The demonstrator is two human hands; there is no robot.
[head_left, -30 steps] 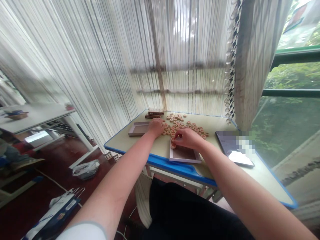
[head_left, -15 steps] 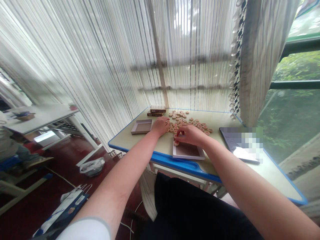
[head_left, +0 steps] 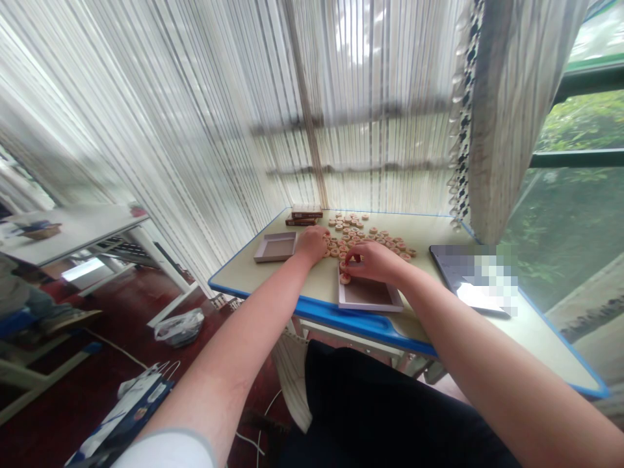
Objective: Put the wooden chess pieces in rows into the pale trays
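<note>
Many round wooden Chinese chess pieces (head_left: 347, 238) lie in a loose spread on the table. My right hand (head_left: 373, 260) reaches over the left side of an open shallow box (head_left: 373, 296), finger and thumb pinched on a chess piece at its left wall. Another chess piece (head_left: 345, 279) sits inside that box, just below the fingertips. At the left edge of the spread, my left hand (head_left: 312, 244) has its fingers curled down by the pieces; what they hold, if anything, is hidden. A second shallow box (head_left: 275, 248) stands open to the left of it.
The cream table (head_left: 312, 279) has a blue edge. Two small stacked boxes (head_left: 305, 216) stand at its back left, against the string curtain (head_left: 219, 130). A dark flat device (head_left: 468, 279), partly pixelated, lies on the right. Bags (head_left: 179, 326) are on the floor at left.
The view has shifted slightly. Both hands stay in nearly the same places, the right one still pinching at the near box's left wall.
</note>
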